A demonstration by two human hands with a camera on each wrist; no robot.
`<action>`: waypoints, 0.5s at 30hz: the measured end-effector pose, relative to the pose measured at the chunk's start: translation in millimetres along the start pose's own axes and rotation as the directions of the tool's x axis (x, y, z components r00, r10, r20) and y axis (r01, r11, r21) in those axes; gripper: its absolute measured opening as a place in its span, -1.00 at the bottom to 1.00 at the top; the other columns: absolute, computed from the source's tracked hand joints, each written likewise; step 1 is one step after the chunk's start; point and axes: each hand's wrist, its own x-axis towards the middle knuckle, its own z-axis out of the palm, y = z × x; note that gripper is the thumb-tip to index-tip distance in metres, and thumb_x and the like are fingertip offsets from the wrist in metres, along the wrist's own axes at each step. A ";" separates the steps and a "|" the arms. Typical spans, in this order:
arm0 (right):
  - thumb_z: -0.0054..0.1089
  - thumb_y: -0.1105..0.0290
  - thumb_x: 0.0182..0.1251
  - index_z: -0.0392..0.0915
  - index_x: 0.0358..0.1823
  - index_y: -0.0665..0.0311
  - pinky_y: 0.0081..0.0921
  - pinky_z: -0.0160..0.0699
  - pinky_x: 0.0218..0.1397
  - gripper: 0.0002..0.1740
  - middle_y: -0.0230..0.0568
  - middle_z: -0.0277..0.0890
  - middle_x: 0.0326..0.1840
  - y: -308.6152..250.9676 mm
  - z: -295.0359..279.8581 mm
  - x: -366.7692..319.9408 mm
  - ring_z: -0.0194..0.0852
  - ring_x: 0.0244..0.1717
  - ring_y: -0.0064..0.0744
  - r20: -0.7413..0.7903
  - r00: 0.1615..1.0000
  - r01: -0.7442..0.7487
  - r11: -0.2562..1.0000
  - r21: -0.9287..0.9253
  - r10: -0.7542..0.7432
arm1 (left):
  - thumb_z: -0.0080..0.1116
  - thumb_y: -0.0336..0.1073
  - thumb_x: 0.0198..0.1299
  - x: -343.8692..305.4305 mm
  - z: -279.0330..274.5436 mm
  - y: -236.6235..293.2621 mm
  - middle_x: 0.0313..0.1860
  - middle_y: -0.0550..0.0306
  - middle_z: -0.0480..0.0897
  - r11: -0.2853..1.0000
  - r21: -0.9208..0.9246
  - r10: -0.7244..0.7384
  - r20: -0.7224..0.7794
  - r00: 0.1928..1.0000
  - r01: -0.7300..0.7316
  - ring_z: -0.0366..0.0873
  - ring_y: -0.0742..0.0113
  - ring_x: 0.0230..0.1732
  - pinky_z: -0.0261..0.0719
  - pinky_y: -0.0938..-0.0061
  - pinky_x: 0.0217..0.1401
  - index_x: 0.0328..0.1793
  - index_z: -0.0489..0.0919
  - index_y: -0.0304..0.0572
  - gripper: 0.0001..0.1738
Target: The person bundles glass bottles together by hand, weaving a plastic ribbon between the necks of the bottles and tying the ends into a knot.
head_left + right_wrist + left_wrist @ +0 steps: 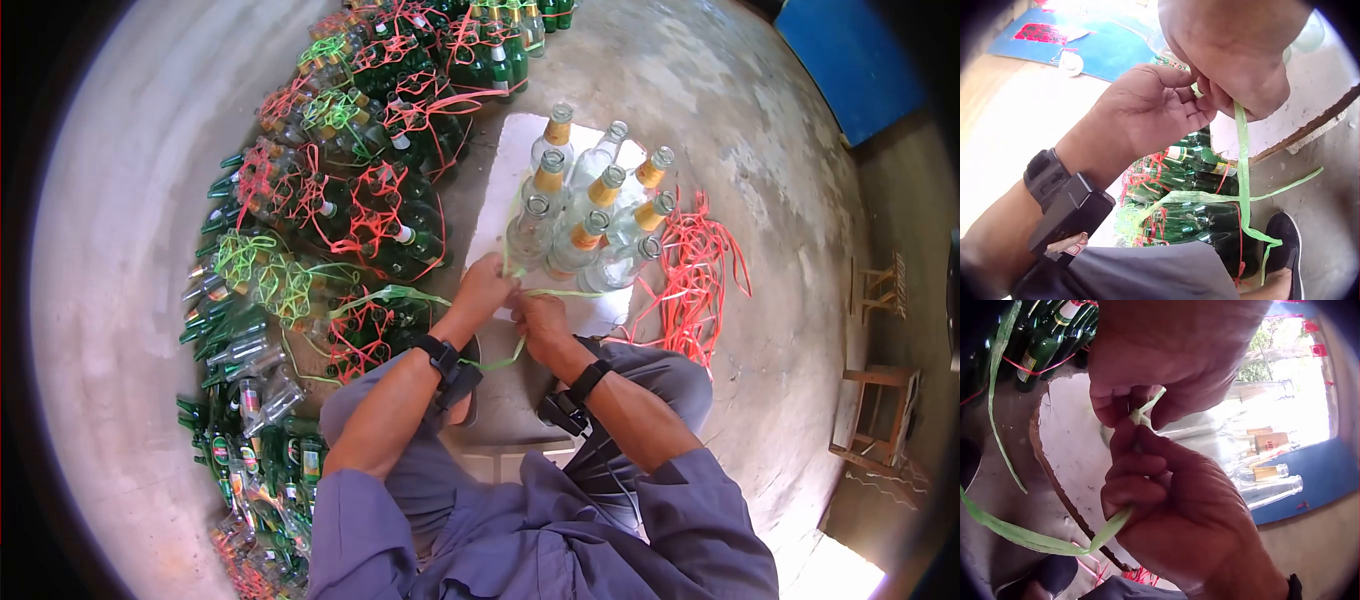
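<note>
My left hand (485, 285) and right hand (545, 325) meet at the near side of a group of clear glass bottles (530, 235). Between their fingertips, both hands pinch a thin green plastic strip (1140, 417) where it bunches into a small knot. One length of the strip (1244, 162) hangs from the right hand, while another trails leftward. Low around the bottles runs more green strip. The bottles stand upright, close together, several with gold neck labels, on a white board (490, 225). Curled fingers partly hide the knot.
Green bottles (420, 215) bound with red and green strips crowd the left side. A heap of red plastic strips (695, 265) lies right of the board. Wooden stools (880, 420) stand at the far right, and a blue panel (850, 60) leans behind.
</note>
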 end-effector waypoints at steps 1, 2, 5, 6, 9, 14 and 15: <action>0.25 0.50 0.22 0.61 -0.22 0.37 -0.57 0.21 -0.59 -0.87 -0.23 0.51 -0.43 -1.1 0.2 -1.3 0.36 -0.53 -0.49 0.000 1.000 0.000 1.000 0.001 0.000 | 0.15 -0.57 0.14 -2.3 0.5 4.3 -0.25 0.08 0.65 0.999 -0.047 0.009 -0.008 1.000 -0.009 0.64 0.41 -0.24 0.59 0.51 -0.23 0.08 0.52 -0.41 -0.66; 0.28 0.50 0.20 0.63 -0.26 0.37 -0.58 0.18 -0.59 -0.89 -0.29 0.51 -0.46 -2.0 0.2 -3.1 0.33 -0.56 -0.55 -0.015 1.000 -0.015 1.000 -0.023 0.015 | 0.17 -0.57 0.14 -3.9 1.3 7.1 -0.23 0.06 0.66 0.995 -0.094 0.017 -0.017 1.000 -0.019 0.64 0.43 -0.23 0.60 0.51 -0.21 0.10 0.51 -0.41 -0.64; 0.29 0.50 0.19 0.65 -0.31 0.38 -0.60 0.14 -0.60 -0.91 -0.34 0.49 -0.50 -3.0 2.3 -4.5 0.29 -0.59 -0.60 -0.039 0.999 -0.022 0.999 -0.040 0.021 | 0.21 -0.53 0.13 -2.8 4.4 2.8 -0.19 0.05 0.66 0.992 -0.113 0.054 -0.055 0.997 -0.060 0.63 0.43 -0.21 0.59 0.52 -0.22 0.15 0.48 -0.41 -0.59; 0.28 0.50 0.20 0.65 -0.32 0.39 -0.59 0.13 -0.61 -0.91 -0.34 0.48 -0.51 -2.6 2.6 -4.3 0.29 -0.60 -0.59 -0.049 0.999 -0.013 0.999 -0.035 0.011 | 0.21 -0.53 0.13 -0.1 6.4 -4.6 -0.19 0.05 0.66 0.992 -0.113 0.054 -0.055 0.997 -0.060 0.63 0.43 -0.21 0.59 0.52 -0.22 0.15 0.48 -0.41 -0.59; 0.25 0.49 0.21 0.64 -0.33 0.39 -0.58 0.11 -0.62 -0.91 -0.32 0.48 -0.51 -0.5 2.9 -2.4 0.27 -0.61 -0.58 -0.049 0.999 -0.008 1.000 -0.016 0.008 | 0.28 -0.45 0.08 2.5 10.6 -15.2 -0.22 -0.04 0.68 0.985 0.103 0.154 -0.192 0.969 -0.136 0.66 0.24 -0.26 0.60 0.39 -0.21 0.11 0.50 -0.38 -0.56; 0.26 0.49 0.18 0.61 -0.33 0.34 -0.55 0.11 -0.61 -0.93 -0.31 0.47 -0.48 -2.9 1.4 -2.6 0.26 -0.60 -0.56 -0.029 0.998 -0.052 0.998 -0.044 0.051 | 0.20 -0.28 0.12 -3.4 11.5 -5.0 -0.20 -0.30 0.67 0.898 0.437 0.164 -0.227 0.960 -0.051 0.67 -0.18 -0.17 0.57 0.14 -0.12 -0.03 0.53 -0.38 -0.64; 0.29 0.50 0.15 0.57 -0.32 0.29 -0.52 0.11 -0.59 -0.91 -0.30 0.44 -0.47 -2.9 1.1 -2.3 0.26 -0.58 -0.53 -0.010 0.998 -0.056 0.998 -0.014 0.056 | 0.20 -0.28 0.12 -4.1 11.6 -5.5 -0.20 -0.30 0.67 0.898 0.436 0.165 -0.227 0.960 -0.051 0.67 -0.18 -0.17 0.57 0.14 -0.12 -0.03 0.53 -0.38 -0.64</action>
